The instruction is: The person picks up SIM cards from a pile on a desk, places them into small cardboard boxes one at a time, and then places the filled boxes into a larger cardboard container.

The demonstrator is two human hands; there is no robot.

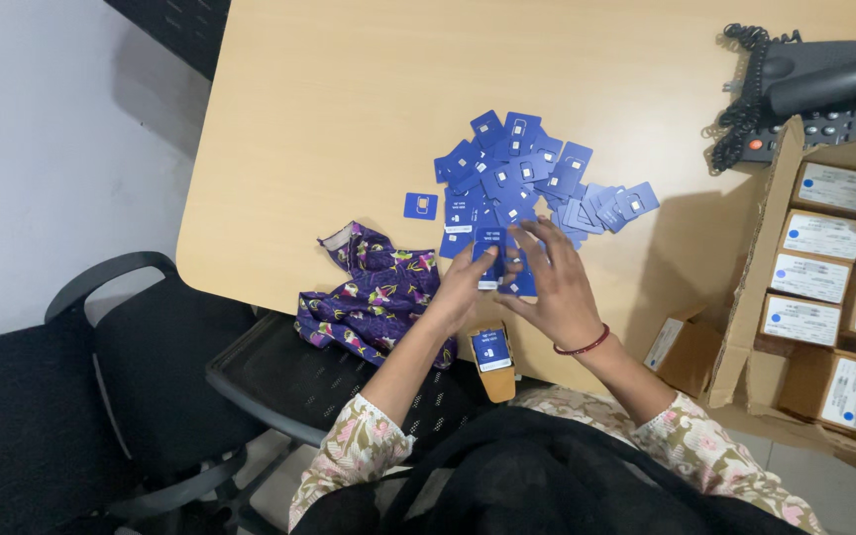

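Hands (517,282) gathering blue cards (522,183), wooden table (349,89)

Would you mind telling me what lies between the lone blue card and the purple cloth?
Nothing: in the head view, only bare table separates the lone card from the cloth.

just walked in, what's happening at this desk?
A person sits at a wooden table with both hands in a pile of blue cards. The left hand and right hand hold a small stack of cards at the pile's near edge. A small open box sits below the hands, purple cloth to the left, boxes to the right.
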